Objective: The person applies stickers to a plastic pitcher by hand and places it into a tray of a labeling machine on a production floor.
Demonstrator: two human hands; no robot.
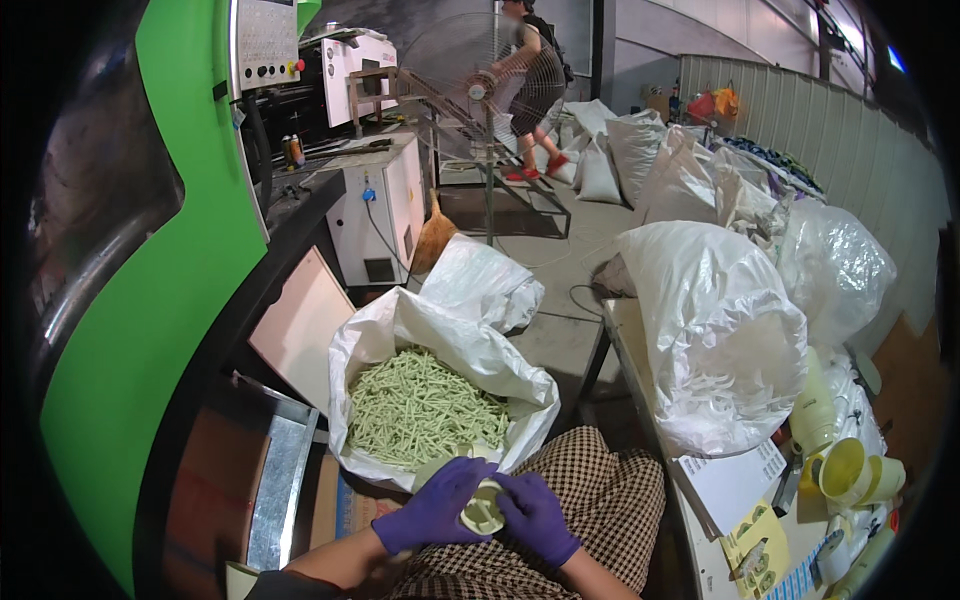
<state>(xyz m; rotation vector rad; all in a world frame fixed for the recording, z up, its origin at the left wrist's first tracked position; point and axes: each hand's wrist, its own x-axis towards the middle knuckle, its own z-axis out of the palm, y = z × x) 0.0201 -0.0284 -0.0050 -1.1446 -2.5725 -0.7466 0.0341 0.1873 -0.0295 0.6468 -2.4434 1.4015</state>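
My left hand (pixel 448 501), in a purple glove, is wrapped around a pale green plastic cup-like part (pixel 480 523). Its open end faces up at me, and a bar of the same plastic shows inside. From the other side, my right hand (pixel 538 517), also gloved in purple, pinches the rim with thumb and fingers. The hands hide much of the part. Just beyond them stands a white woven sack (pixel 517 375) with its mouth rolled wide. Inside lies a heap of thin, pale green plastic sticks (pixel 424 409). A checked cloth (pixel 592 480) covers my lap.
At right, a table (pixel 626 330) bears a white bag (pixel 712 300), a paper stack (pixel 731 480) and yellow-green cups (pixel 844 471). A green machine (pixel 172 300) borders the left. Ahead are a standing fan (pixel 480 90), a walking person (pixel 536 82) and full sacks (pixel 634 150).
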